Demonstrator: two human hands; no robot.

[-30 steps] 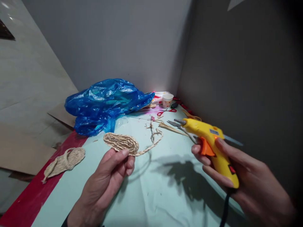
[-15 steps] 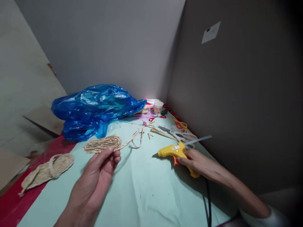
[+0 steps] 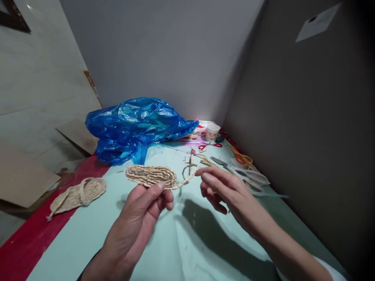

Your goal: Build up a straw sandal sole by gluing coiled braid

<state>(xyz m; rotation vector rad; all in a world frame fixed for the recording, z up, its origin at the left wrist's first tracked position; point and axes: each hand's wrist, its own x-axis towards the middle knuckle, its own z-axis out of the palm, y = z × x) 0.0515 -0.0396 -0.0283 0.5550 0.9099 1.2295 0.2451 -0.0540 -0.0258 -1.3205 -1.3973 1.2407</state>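
The right hand point(image 3: 230, 193) had let go of the yellow glue gun that it carried in both earlier pictures and had come over to the loose braid point(image 3: 185, 180) trailing from the straw coil point(image 3: 150, 175). Its fingertips were at the braid, seemingly touching it, though whether they pinched it could not be told. The left hand point(image 3: 137, 220) had not changed its hold: it gripped the coil by its near edge at the right end, thumb on top and fingers underneath, keeping it flat just above the green tabletop point(image 3: 172, 257). Only a clear glue stick point(image 3: 272, 195) showed past the right forearm (the gun itself was probably hidden behind it), near the white-handled scissors point(image 3: 249, 175). With the gun put aside, both hands were at the straw, one steadying the coil and one at its tail, which looked like a turn from gluing to handling the braid. Off to the left, a straw slipper point(image 3: 80, 195) lay partly on the red strip point(image 3: 23, 249), well apart from both hands.
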